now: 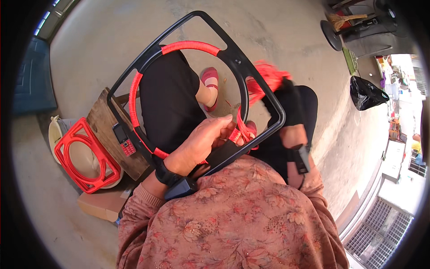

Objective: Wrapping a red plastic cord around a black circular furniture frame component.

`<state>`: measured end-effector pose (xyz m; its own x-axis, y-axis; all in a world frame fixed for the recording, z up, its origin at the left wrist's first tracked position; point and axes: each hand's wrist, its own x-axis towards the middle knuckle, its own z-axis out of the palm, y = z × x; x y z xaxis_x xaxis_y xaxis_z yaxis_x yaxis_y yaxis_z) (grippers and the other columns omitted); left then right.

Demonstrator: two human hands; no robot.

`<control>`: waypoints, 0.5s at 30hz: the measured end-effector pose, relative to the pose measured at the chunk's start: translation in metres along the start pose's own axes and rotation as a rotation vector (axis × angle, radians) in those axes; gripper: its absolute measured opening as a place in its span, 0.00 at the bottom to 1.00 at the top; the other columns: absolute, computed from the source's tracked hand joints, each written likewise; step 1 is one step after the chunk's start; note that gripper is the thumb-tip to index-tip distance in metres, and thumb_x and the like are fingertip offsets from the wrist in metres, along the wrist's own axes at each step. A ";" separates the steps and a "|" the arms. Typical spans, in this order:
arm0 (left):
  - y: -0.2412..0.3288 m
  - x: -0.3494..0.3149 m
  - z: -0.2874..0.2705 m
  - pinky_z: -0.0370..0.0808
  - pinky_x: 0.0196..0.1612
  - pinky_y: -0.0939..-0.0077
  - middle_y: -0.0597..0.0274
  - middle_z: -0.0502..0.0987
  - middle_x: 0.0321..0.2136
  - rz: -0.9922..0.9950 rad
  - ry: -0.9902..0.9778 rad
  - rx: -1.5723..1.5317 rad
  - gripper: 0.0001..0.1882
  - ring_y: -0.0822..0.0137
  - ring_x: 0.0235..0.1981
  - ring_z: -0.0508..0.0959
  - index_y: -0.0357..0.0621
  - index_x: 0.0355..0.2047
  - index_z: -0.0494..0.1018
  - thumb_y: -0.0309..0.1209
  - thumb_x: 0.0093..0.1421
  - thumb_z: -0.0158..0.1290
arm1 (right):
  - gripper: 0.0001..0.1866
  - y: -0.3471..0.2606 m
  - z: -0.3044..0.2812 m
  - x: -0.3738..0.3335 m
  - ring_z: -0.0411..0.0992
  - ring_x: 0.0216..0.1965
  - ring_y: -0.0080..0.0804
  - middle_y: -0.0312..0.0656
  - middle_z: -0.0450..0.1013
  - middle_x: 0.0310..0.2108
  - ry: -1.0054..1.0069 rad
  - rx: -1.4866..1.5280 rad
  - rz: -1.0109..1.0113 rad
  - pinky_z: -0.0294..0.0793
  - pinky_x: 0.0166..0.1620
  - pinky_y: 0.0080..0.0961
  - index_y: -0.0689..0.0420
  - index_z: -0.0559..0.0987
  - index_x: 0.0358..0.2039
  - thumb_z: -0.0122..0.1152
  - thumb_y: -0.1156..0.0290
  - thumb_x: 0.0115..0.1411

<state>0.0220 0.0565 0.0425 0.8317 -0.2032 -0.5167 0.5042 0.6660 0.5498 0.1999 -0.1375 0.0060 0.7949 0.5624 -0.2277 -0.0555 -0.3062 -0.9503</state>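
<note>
A black frame (224,36), squarish with rounded corners and an inner ring, rests tilted over my lap. Bright red cord (190,45) is wound tightly round several stretches of the ring. My left hand (201,139) reaches inside the frame, closed on the ring's near right part, where red strands (242,127) wrap it. To the right of the frame is my right hand (292,123), blurred by motion, with dark covering over its fingers. It appears closed on a loose bundle of red strands (268,76), which passes behind the frame's right bar. The exact finger positions are hidden.
Left of my knees, a red plastic frame (89,157) leans on a pale bucket (56,134). Beside it a keypad phone (124,139) lies on a wooden board (105,119), above a cardboard box (103,204). A black plastic bag (365,94) sits at the right.
</note>
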 end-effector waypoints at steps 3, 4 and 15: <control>0.000 -0.006 0.005 0.73 0.41 0.79 0.56 0.78 0.35 0.002 0.101 -0.056 0.24 0.70 0.36 0.78 0.34 0.41 0.73 0.44 0.68 0.36 | 0.13 0.008 -0.040 0.000 0.73 0.39 0.28 0.38 0.74 0.41 0.273 -0.031 -0.292 0.74 0.40 0.24 0.59 0.73 0.46 0.57 0.72 0.60; 0.002 -0.005 0.008 0.73 0.41 0.79 0.56 0.78 0.35 -0.006 0.081 -0.055 0.24 0.70 0.36 0.78 0.34 0.41 0.73 0.44 0.68 0.36 | 0.10 0.000 -0.057 -0.012 0.71 0.35 0.25 0.37 0.72 0.36 0.351 0.168 -0.244 0.72 0.38 0.22 0.60 0.71 0.45 0.44 0.71 0.67; 0.009 -0.008 0.012 0.73 0.38 0.81 0.59 0.78 0.29 -0.013 0.038 -0.063 0.24 0.73 0.30 0.76 0.33 0.39 0.73 0.45 0.66 0.39 | 0.10 0.177 -0.279 -0.074 0.70 0.32 0.29 0.38 0.71 0.31 0.536 -0.168 0.072 0.72 0.31 0.27 0.55 0.70 0.45 0.44 0.70 0.66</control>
<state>0.0230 0.0551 0.0594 0.8154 -0.1850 -0.5485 0.4979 0.7076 0.5014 0.2999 -0.4477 -0.0860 0.9908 0.0804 -0.1091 -0.0586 -0.4717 -0.8798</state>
